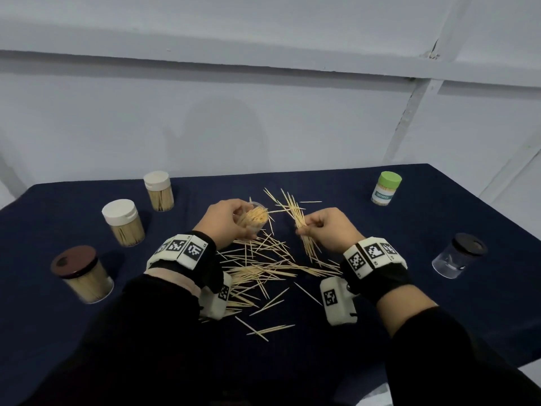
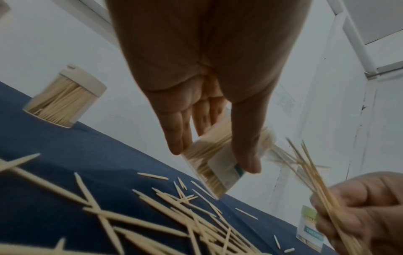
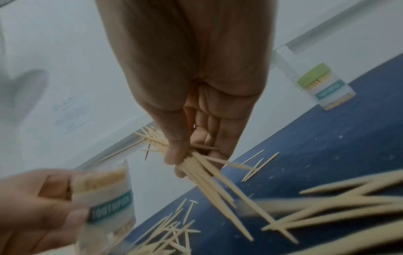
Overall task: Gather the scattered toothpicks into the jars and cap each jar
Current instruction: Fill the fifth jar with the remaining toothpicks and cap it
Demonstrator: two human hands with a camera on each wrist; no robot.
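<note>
Your left hand (image 1: 227,219) grips an uncapped clear plastic jar with a teal label (image 2: 214,165), tilted and already packed with toothpicks, just above centre of the head view. Your right hand (image 1: 325,227), just to its right, pinches a loose bundle of pale wooden toothpicks (image 1: 301,227), apart from the jar's mouth. Below both hands, the scattered toothpicks (image 1: 257,268) lie criss-crossed on the dark blue tablecloth (image 1: 409,317). At left stand three filled, capped jars: a brown-lidded jar (image 1: 83,273) lowest, a white-lidded jar (image 1: 124,222) above it, and a cream-lidded jar (image 1: 159,191) highest. At upper right stands a green-lidded labelled jar (image 1: 386,189); at right, a black-lidded clear jar (image 1: 458,256) that looks empty.
</note>
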